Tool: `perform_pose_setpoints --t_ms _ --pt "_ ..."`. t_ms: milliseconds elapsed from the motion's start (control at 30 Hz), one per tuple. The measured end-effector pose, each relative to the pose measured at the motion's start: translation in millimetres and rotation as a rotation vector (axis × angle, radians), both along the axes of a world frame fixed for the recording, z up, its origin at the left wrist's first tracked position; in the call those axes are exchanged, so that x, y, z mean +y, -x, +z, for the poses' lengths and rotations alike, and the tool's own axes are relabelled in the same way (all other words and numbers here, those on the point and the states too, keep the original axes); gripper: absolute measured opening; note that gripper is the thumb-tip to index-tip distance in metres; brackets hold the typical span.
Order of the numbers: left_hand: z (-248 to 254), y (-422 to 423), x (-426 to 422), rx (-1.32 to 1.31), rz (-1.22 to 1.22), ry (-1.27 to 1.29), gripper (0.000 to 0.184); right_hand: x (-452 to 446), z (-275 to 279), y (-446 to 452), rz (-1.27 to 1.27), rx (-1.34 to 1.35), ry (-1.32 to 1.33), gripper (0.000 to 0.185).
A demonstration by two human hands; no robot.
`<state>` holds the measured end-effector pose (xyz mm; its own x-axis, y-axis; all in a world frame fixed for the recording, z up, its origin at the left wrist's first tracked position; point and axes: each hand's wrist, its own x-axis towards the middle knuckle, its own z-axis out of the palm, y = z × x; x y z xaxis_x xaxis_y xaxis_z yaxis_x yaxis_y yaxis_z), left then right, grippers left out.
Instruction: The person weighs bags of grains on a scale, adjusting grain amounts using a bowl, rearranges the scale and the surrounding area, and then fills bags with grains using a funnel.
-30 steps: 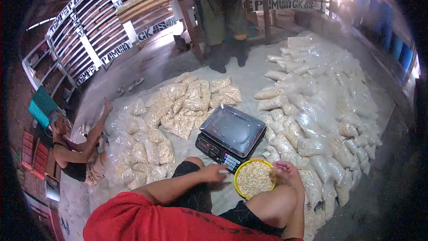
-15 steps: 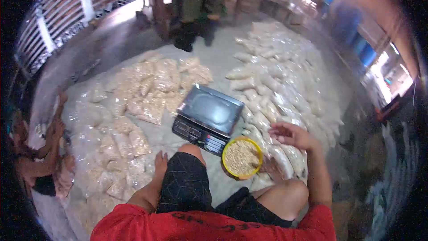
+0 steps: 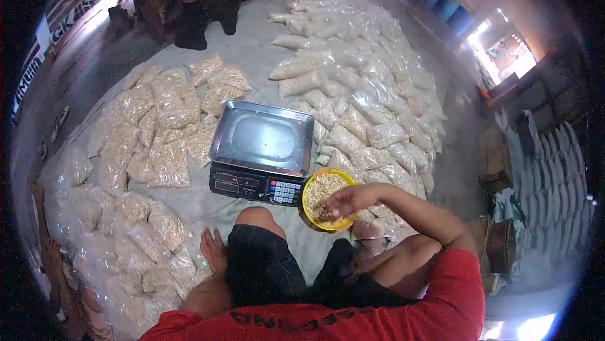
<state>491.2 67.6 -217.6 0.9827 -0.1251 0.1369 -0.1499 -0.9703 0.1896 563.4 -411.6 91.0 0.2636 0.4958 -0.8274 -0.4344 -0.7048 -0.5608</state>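
At the lower left edge of the frame, another person's arms [image 3: 55, 275] show, partly cut by the dark border. Just right of them, clear filled bags [image 3: 142, 240] lie in a heap on the pale sheet [image 3: 205, 205], with more packed bags [image 3: 161, 130] above, left of centre. In the upper left stand someone's legs in dark footwear [image 3: 192, 26]. Your left hand [image 3: 214, 251] is at lower centre-left, beside your knee, empty with its fingers spread. At centre sits the scale [image 3: 261, 142], its metal pan bare. Touching or just beside its lower right corner is the yellow bowl [image 3: 305, 201], filled with pale kernels [image 3: 326, 186]. Your right hand [image 3: 350, 202] reaches in over its right side, fingers bent down at the kernels; you cannot tell whether they grip any. Right of centre, a broad pile of filled bags [image 3: 362, 92] stretches to the top.
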Motion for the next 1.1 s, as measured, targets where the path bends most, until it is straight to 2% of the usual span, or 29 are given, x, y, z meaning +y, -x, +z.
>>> perform_pose_setpoints --t_ms 33,67,100,133,200,233,267,333,367,400,467,500,567,600,633,667,733,800,867,933,1000,1067,1100 --pt "-9.3 -0.4 0.4 0.011 -0.005 0.004 0.059 1.0 13.3 -10.9 -0.19 -0.049 -0.041 0.041" --pt "-18.4 -2.2 2.3 -0.099 -0.007 -0.013 0.056 -1.4 18.3 -23.0 -0.382 -0.099 -0.082 0.041" --pt "-23.9 -4.0 2.5 -0.208 -0.008 -0.029 0.053 -5.3 16.0 -37.1 -0.356 -0.225 -0.138 0.046" --pt "-29.2 -2.6 0.1 -0.192 -0.008 -0.023 0.053 -5.5 14.5 -40.6 -0.357 -0.211 -0.129 0.046" --pt "-22.2 -3.7 -3.4 -0.332 0.006 -0.175 0.049 6.3 22.4 -51.1 -0.713 -0.279 -0.105 0.051" --pt "-38.7 -8.4 3.1 -0.405 -0.032 -0.209 0.045 -11.0 -17.3 -45.4 -0.562 -0.339 -0.256 0.05" --pt "-39.2 -9.1 8.4 -0.402 -0.063 -0.226 0.045 -15.6 -28.2 -36.9 -0.592 -0.33 -0.272 0.05" --pt "-30.0 -9.2 5.4 -0.375 -0.048 -0.255 0.042 -1.0 -0.9 -32.8 0.586 -0.582 0.419 0.047" --pt "-35.7 -9.2 9.9 -0.377 -0.078 -0.295 0.041 0.3 1.7 -35.9 0.659 -0.549 0.396 0.045" --pt "-46.6 -8.0 20.8 -0.376 -0.119 -0.292 0.041 2.2 4.9 -33.0 0.62 -0.535 0.399 0.045" --pt "-66.1 -13.6 39.1 -0.409 -0.229 -0.399 0.044 4.4 10.1 -26.5 0.087 -0.812 0.242 0.046" --pt "-60.6 -16.2 32.4 -0.426 -0.255 -0.388 0.044 8.4 -0.9 -17.1 -0.281 -0.876 0.265 0.047" --pt "-47.7 -14.9 20.2 -0.419 -0.172 -0.161 0.047 5.5 -25.4 6.4 -0.275 -0.997 0.306 0.046" --pt "-47.2 -14.0 21.2 -0.422 -0.189 -0.154 0.047 3.8 -32.6 16.8 -0.24 -1.1 0.329 0.046" --pt "-46.0 -11.6 22.7 -0.393 -0.185 -0.216 0.048 -10.0 -33.8 22.7 -0.141 -0.925 0.354 0.039" --pt "-44.5 -10.8 22.5 -0.364 -0.174 -0.279 0.049 -23.1 -32.7 23.3 -0.145 -0.924 0.36 0.039" --pt "-41.6 -10.8 22.3 -0.355 -0.171 -0.292 0.049 -52.6 -32.8 14.5 -0.286 -0.812 0.449 0.033" --pt "-35.8 -11.7 20.0 -0.341 -0.16 -0.317 0.049 -73.8 -23.7 -1.1 -0.481 -1.033 0.651 0.03" --pt "-30.7 -14.9 17.8 -0.415 -0.183 -0.291 0.049 -116.8 -22.0 -25.4 -0.52 -1.161 0.77 0.032" --pt "-31.5 -11.0 14.7 -0.392 -0.153 -0.309 0.049 -161.4 -32.5 -40.8 -0.698 -1.369 0.887 0.04" --pt "-42.2 -9.9 17.0 -0.373 -0.125 -0.333 0.049 -209.3 -46.0 -52.3 -0.756 -1.7 1.036 0.048" --pt "-59.1 -11.8 25.1 -0.44 -0.126 -0.393 0.048 -253.6 -54.6 -60.7 -0.671 -1.747 1.472 0.06" --pt "-57.7 -11.3 25.1 -0.441 -0.123 -0.399 0.048 -267.8 -56.5 -65.2 -0.674 -1.748 1.464 0.06"
